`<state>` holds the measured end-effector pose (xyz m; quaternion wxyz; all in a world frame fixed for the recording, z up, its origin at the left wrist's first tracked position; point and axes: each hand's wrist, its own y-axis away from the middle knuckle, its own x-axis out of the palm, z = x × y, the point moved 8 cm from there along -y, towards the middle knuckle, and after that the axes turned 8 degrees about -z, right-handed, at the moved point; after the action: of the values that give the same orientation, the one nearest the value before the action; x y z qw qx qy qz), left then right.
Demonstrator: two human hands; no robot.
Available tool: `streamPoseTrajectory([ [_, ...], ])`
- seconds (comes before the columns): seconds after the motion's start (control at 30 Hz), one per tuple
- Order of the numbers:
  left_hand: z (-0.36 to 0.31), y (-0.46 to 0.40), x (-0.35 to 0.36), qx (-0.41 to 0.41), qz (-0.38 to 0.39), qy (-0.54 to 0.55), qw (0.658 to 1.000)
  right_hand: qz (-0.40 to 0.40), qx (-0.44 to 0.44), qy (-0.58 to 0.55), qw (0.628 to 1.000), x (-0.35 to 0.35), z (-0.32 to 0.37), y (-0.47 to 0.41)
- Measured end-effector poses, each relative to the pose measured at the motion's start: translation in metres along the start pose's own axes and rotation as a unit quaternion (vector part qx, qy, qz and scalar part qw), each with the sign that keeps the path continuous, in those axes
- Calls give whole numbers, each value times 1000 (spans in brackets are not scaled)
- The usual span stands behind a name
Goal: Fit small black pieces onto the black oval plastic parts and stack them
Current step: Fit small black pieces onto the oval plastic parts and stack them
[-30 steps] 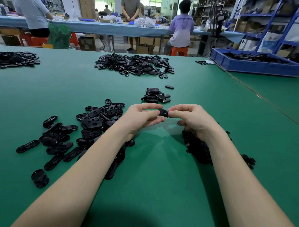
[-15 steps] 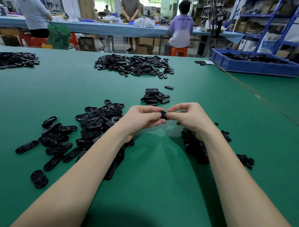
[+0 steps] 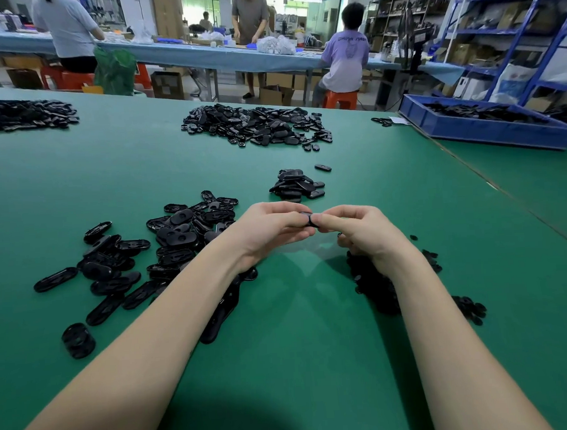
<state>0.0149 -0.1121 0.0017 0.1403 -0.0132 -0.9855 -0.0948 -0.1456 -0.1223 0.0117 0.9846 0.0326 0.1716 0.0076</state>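
Head view, only one available. Both hands meet above the green table (image 3: 298,360), fingertips together. Left hand (image 3: 270,230) grips an oval part (image 3: 306,217) with curled fingers; only a sliver of black shows between the two hands. Right hand (image 3: 361,231) pinches at the same spot with thumb and forefinger, presumably pressing a small piece into the oval; the piece itself is hidden by the fingertips, cannot confirm it.

Change vs one second ago: hands sit closer together, the gap between fingertips is gone, and less of the black part shows. The right thumb now butts against the left fingers. Piles look unchanged. Judgement: the fit is in its press-in phase, likely near seated, not yet released.

Where things are: loose unfitted ovals (image 3: 167,252) spread left of the left forearm, some under it. Small black pieces (image 3: 373,282) lie heaped under and beside the right wrist, with a few strays (image 3: 468,307) further right. Finished stack (image 3: 295,186) sits just beyond the hands, centre, one lone oval (image 3: 322,168) near it.

Elsewhere: bigger heap of black parts (image 3: 258,125) mid-table, another heap (image 3: 24,114) far left, blue bin (image 3: 486,124) with black parts far right. Other workers at a long table behind, not involved.

Next, probably: set the held oval on the stack ahead and take a fresh one from the left. Many ovals remain, so the task is far from done.
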Motion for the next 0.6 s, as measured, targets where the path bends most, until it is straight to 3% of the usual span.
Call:
streamPoseTrajectory([
  [0.13, 1, -1, -3, -1, -18, 14, 1000, -11, -20, 8, 1000, -2, 5, -3],
  [0.6, 0, 0, -8, 50, -35, -126, 990, -44, -56, 67, 995, 5, 5, -10],
])
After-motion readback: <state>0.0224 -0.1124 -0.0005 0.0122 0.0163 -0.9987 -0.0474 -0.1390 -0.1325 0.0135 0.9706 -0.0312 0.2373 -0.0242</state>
